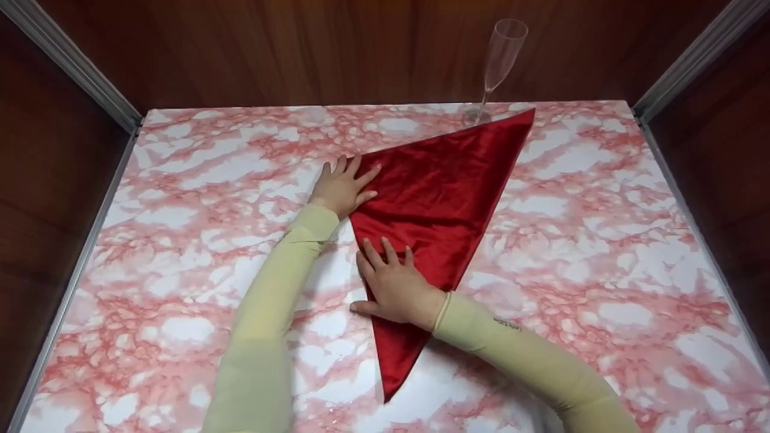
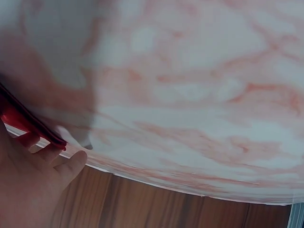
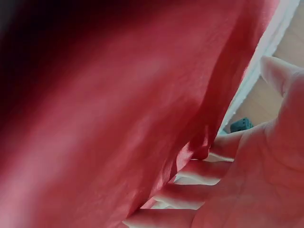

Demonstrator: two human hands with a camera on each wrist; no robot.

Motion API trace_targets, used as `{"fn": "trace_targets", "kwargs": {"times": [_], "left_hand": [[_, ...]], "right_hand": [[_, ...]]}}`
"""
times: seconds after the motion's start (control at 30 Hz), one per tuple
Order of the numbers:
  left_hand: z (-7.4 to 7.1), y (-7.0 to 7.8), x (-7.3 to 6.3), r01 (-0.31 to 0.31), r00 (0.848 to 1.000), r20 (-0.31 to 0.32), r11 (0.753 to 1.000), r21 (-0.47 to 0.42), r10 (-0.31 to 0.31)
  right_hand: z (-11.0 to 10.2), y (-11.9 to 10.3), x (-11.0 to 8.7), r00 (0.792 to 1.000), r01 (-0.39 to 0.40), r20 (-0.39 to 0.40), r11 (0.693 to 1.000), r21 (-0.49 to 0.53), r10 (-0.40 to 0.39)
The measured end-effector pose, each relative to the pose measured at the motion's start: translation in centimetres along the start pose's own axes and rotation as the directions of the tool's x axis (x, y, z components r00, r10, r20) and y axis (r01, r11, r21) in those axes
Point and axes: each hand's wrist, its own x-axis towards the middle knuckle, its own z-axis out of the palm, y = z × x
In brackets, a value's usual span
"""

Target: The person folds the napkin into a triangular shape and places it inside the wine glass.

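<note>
A red satin napkin (image 1: pixel 445 180), folded into a long pointed shape, lies on the table with one tip at the back right and another toward the front. My left hand (image 1: pixel 343 187) rests at its upper left corner, fingers spread and partly over the cloth. In the left wrist view, the fingers (image 2: pixel 71 166) touch the napkin's dark red corner. Lower down, my right hand (image 1: pixel 400 291) presses on the napkin near its left edge, with fingers spread. The right wrist view has the red cloth (image 3: pixel 118 114) beside the outstretched fingers (image 3: pixel 185 192).
Behind the napkin's back edge stands a clear champagne flute (image 1: pixel 505 51), its foot close to the cloth. The table (image 1: pixel 180 240) has a pink and white marbled cover. Dark wooden panels (image 1: pixel 301 54) enclose it at the back and sides, with metal strips in the corners.
</note>
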Motion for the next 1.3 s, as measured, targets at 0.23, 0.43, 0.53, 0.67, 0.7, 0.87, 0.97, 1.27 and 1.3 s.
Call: {"fn": "trace_targets", "kwargs": {"times": [0.23,0.43,0.53,0.67,0.7,0.87,0.97,1.27,1.3], "left_hand": [[0.4,0.3,-1.9,-0.029,0.999,-0.037,0.999,-0.012,0.029],[0.9,0.7,-3.6,-0.013,1.0,-0.028,1.0,-0.02,0.012],[1.1,0.8,-4.3,0.002,1.0,-0.028,1.0,-0.018,-0.002],[1.1,0.8,-5.2,0.02,1.0,-0.023,1.0,-0.013,-0.02],[1.1,0.8,-5.4,0.023,0.999,-0.023,1.0,-0.014,-0.023],[1.0,0.7,-6.3,0.028,0.999,-0.026,1.0,-0.013,-0.029],[1.1,0.7,-6.5,0.026,0.999,-0.037,1.0,-0.001,-0.026],[1.3,0.6,-6.6,0.025,0.999,-0.047,1.0,-0.011,-0.026],[1.3,0.5,-6.6,0.026,0.999,-0.047,1.0,-0.012,-0.027]], "right_hand": [[0.4,-0.9,-1.2,0.999,0.012,0.031,0.999,0.042,-0.014],[0.5,-1.0,-2.4,0.997,0.047,0.052,0.996,0.07,-0.05],[0.5,-0.6,-3.0,0.996,0.072,0.044,0.993,0.094,-0.076],[0.5,0.3,-3.7,0.993,0.117,0.015,0.984,0.131,-0.12],[0.5,0.5,-3.8,0.991,0.131,0.003,0.982,0.137,-0.133],[0.5,2.0,-4.0,0.982,0.189,-0.047,0.969,0.158,-0.184],[0.4,2.7,-3.9,0.979,0.202,-0.042,0.965,0.168,-0.198],[-0.1,3.9,-3.4,0.971,0.238,-0.014,0.951,0.196,-0.241],[-0.1,4.0,-3.4,0.97,0.242,-0.013,0.95,0.198,-0.244]]}}
